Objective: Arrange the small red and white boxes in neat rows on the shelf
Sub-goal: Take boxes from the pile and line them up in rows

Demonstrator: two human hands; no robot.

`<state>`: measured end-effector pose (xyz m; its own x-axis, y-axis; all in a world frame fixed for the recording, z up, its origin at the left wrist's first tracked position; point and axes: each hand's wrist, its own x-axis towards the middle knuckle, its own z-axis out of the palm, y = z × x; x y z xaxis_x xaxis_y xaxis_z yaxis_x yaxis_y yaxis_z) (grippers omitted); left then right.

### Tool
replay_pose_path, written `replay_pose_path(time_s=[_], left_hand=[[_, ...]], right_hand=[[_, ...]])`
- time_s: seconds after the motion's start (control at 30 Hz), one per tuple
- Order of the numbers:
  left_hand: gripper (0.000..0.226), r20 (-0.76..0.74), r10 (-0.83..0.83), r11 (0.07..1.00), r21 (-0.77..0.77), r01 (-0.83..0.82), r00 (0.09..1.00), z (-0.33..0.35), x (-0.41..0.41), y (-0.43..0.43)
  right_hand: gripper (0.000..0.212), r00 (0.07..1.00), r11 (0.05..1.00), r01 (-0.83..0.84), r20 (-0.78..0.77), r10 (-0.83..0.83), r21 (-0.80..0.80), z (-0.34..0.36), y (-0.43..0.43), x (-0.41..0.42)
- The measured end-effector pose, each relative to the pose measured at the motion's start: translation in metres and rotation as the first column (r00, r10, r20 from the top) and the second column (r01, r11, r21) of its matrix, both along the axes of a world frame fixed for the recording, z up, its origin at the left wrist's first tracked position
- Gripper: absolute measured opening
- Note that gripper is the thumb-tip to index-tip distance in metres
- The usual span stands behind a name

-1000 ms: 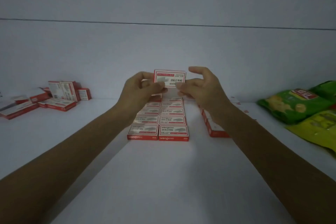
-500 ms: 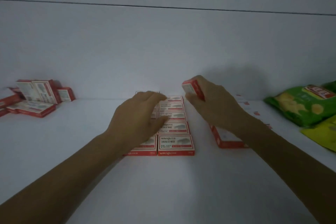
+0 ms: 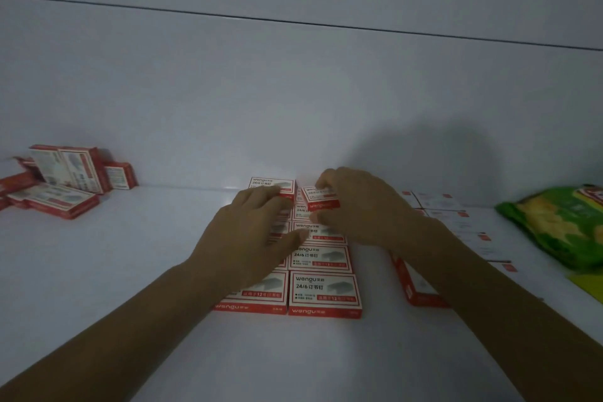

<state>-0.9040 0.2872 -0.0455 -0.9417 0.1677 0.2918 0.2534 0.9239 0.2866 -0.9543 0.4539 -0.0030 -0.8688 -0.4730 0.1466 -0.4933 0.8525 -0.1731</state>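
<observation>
Shelf (image 3: 293, 362), front to back.

Nearest: two rows (image 3: 324, 292) of red-and-white boxes running away from the camera. They lie side by side and touching, labels up, front edges roughly flush. To the right and apart sits a third row (image 3: 416, 287), mostly hidden by the right forearm. White-topped boxes (image 3: 456, 215) carry on behind it toward the wall.

Left hand (image 3: 248, 232): palm down on the left row, fingers straight and flat over the box tops, gripping nothing. Reads as steadying the row.

Right hand (image 3: 355, 206): at the far end of the right row, thumb and fingers pinching the held box (image 3: 318, 197). That box is a little skewed to the row and not seated. Can't tell whether it touches the boxes under it. Just left of it, the back box (image 3: 270, 184) of the left row lies flat.

Far left by the wall: a pile (image 3: 65, 179) of loose boxes, some upright, some flat, well apart from the rows. Far right: a green bag (image 3: 554, 222).

Step in hand, as I read it: placing one box at the back of the right row.

Next move calls for:
- lowering it flat
- squaring it to the back box and to the box in front
- letting go without nudging the row

The pile looks like the remaining stock, so the task is likely around midway.
</observation>
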Motion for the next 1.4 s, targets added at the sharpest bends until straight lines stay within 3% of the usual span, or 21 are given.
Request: replay_pose_path(time_s=[0.1,0.3,0.47,0.67,0.77,0.93,1.17,1.4], left_hand=[[0.071,-0.012,0.006,1.000,-0.016,-0.007,1.000,0.000,0.000,0.000],[0.078,-0.047,-0.005,1.000,-0.022,0.004,0.999,-0.004,-0.001,-0.001],[0.067,-0.032,0.002,1.000,-0.019,-0.002,0.999,-0.002,0.001,0.002],[0.070,-0.043,-0.007,1.000,-0.015,0.006,0.999,-0.001,0.001,0.000],[0.054,-0.024,-0.021,0.998,0.053,0.022,1.000,0.002,0.002,-0.001],[0.039,-0.074,-0.027,0.986,0.162,0.039,0.997,0.012,0.007,-0.009],[0.043,-0.087,-0.007,0.998,-0.071,0.001,0.996,0.034,0.034,-0.103],[0.054,-0.055,0.060,0.979,-0.191,-0.069,0.997,0.023,0.084,-0.237]], right_hand=[[0.039,0.999,0.998,-0.040,0.037,0.038,0.054,-0.004,-0.001,0.002],[0.047,0.995,0.993,-0.075,-0.058,0.080,0.087,-0.020,-0.005,-0.005],[0.048,0.995,0.995,-0.073,-0.065,0.077,0.065,-0.023,-0.004,-0.006],[0.049,0.999,0.994,-0.026,-0.043,0.031,0.104,-0.026,-0.007,0.006],[0.044,0.997,0.985,0.005,-0.078,0.008,0.171,-0.013,-0.012,0.011],[0.041,0.985,0.997,0.027,-0.174,-0.015,0.068,0.005,-0.031,0.026],[0.035,0.989,0.990,-0.033,-0.147,0.012,-0.140,0.009,-0.105,0.054],[0.033,0.987,0.987,-0.130,-0.110,0.119,-0.093,-0.006,-0.219,0.076]])
